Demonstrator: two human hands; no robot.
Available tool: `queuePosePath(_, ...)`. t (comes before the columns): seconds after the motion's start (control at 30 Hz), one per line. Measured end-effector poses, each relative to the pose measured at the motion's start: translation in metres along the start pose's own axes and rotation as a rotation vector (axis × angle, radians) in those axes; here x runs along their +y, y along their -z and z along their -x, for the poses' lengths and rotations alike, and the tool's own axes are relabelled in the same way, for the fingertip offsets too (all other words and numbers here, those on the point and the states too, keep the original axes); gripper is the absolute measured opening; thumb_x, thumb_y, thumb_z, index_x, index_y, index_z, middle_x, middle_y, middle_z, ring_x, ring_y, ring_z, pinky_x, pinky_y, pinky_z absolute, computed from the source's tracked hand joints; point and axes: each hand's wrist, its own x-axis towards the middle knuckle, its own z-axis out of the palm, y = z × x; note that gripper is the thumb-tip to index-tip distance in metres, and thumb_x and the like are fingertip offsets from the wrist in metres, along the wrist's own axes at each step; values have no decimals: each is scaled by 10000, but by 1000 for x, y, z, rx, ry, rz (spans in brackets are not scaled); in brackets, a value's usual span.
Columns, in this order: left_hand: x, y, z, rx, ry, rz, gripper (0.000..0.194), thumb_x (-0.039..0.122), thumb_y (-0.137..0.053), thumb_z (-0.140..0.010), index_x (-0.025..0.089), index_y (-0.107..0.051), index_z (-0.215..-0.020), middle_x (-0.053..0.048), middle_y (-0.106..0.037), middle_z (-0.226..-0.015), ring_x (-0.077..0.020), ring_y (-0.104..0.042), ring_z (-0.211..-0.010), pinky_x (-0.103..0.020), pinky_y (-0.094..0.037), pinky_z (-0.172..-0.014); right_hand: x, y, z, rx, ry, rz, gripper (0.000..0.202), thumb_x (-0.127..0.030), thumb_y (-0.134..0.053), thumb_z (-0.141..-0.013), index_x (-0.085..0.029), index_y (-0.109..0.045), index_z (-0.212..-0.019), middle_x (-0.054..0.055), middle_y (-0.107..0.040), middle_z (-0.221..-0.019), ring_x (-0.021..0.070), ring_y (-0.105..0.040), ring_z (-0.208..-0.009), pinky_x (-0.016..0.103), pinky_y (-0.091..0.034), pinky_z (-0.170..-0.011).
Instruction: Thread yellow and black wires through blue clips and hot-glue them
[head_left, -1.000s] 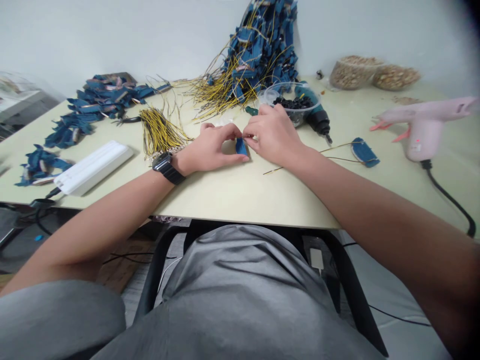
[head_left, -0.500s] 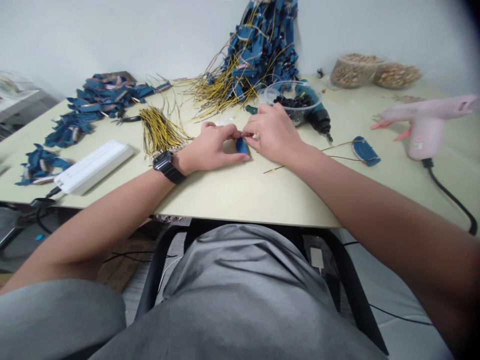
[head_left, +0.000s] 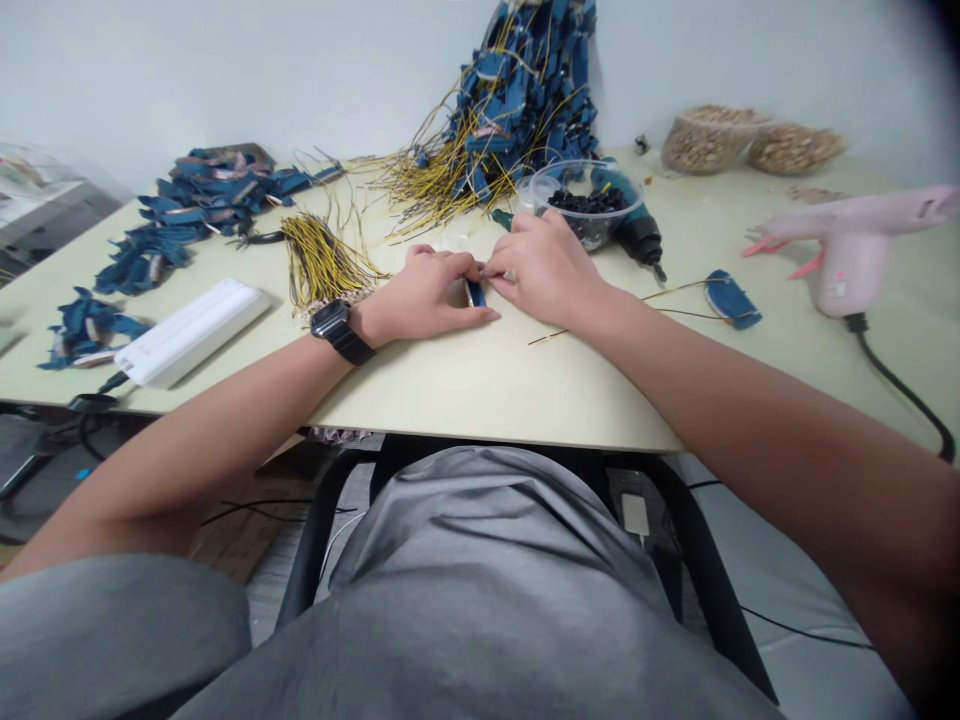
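A small blue piece [head_left: 475, 293] is held between the fingers and thumb of my left hand [head_left: 427, 295], which wears a black watch [head_left: 341, 330]. My right hand [head_left: 547, 265] meets it from the right, thumb and forefinger pinched at the upper end of the piece; what lies inside that pinch is too small to make out. A dark thin wire [head_left: 547, 338] sticks out below my right hand. Left of my hands lies a bundle of yellow and black wires [head_left: 322, 260]. To the right rests a blue piece with two wires [head_left: 733, 300].
A pink glue gun [head_left: 847, 240] lies at the right. Behind my hands are a clear bowl of black parts [head_left: 592, 200], a drill [head_left: 637, 235] and a tall blue heap [head_left: 517, 100]. A white box [head_left: 191, 333] and blue piles [head_left: 210, 195] are at left.
The blue piece between my hands has turned and shows a narrower side with a pale edge. Both hands have hardly moved.
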Motion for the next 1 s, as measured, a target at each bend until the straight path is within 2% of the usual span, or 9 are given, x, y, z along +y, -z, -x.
queuePosePath(0.13, -4, 1, -1, 19, 2, 125, 719, 848, -909, -923, 271, -849, -1349, -143, -929, -1411, -426, -879, -1348, -612, -645, -1252, 0, 4, 1, 11, -33, 28, 398, -172, -613, -1151, -235, -1002, -1208, 161, -954, -1316, 445, -714, -1356, 652, -482, -1199)
queuePosePath(0.2, -7, 1, -1, 22, 0, 173, 761, 840, -948, -908, 275, -826, -1402, -158, -905, -1498, -427, -846, -1440, -607, -650, -1287, 0, 6, 1, 16, -42, 32, 378, -175, -624, -1154, -224, -996, -1204, 169, -949, -1305, 443, -708, -1353, 641, -481, -1191)
queuePosePath(0.37, -13, 1, -2, 47, 67, 98, 1093, 931, -1083, -720, 295, -766, -1550, -197, -826, -1623, -530, -634, -1625, -745, -535, -1372, 1, 7, 1, 18, -39, 9, 334, -176, -647, -1156, -217, -978, -1138, 176, -945, -1250, 442, -696, -1358, 632, -468, -1192)
queuePosePath(0.5, -16, -1, -4, 2, 91, 37, 940, 863, -1055, -737, 293, -810, -1443, -171, -843, -1526, -541, -659, -1524, -796, -461, -1366, 1, 5, 2, 20, -36, 10, 351, -198, -627, -1156, -222, -973, -1108, 184, -946, -1216, 463, -722, -1362, 647, -480, -1188)
queuePosePath(0.63, -14, 1, -6, -11, 54, 101, 812, 713, -1034, -774, 273, -825, -1424, -160, -848, -1515, -464, -746, -1408, -701, -542, -1324, 4, 5, 3, 53, -55, -47, 338, -257, -648, -1171, -252, -979, -1102, 168, -946, -1209, 473, -758, -1341, 652, -507, -1186)
queuePosePath(0.73, -11, 4, -7, 11, 51, 202, 815, 629, -1047, -812, 261, -802, -1496, -166, -828, -1589, -419, -770, -1407, -637, -609, -1288, 8, 4, 3, 106, -116, -162, 263, -240, -740, -1119, -271, -1000, -1146, 135, -947, -1200, 412, -807, -1206, 591, -580, -1114)
queuePosePath(0.83, -12, 3, -7, 69, 82, 270, 845, 602, -1091, -854, 257, -764, -1552, -173, -807, -1621, -393, -790, -1414, -591, -660, -1246, 9, 4, 2, 174, -231, -282, 193, -243, -807, -1120, -279, -986, -1182, 120, -944, -1155, 368, -836, -1061, 551, -649, -1029)
queuePosePath(0.9, -14, -1, -9, 123, 112, 310, 842, 584, -1112, -886, 264, -747, -1574, -175, -791, -1643, -373, -807, -1388, -541, -701, -1168, 6, 4, 0, 230, -322, -382, 105, -284, -839, -1157, -274, -934, -1113, 121, -929, -1105, 355, -848, -1020, 520, -683, -963)
queuePosePath(1.0, -18, -10, -11, 217, 140, 449, 877, 523, -1173, -859, 262, -753, -1583, -176, -780, -1668, -339, -830, -1334, -432, -727, -1038, -6, 7, -3, 238, -507, -704, 237, -323, -847, -1212, -255, -795, -991, 102, -882, -1015, 285, -835, -818, 433, -703, -758)
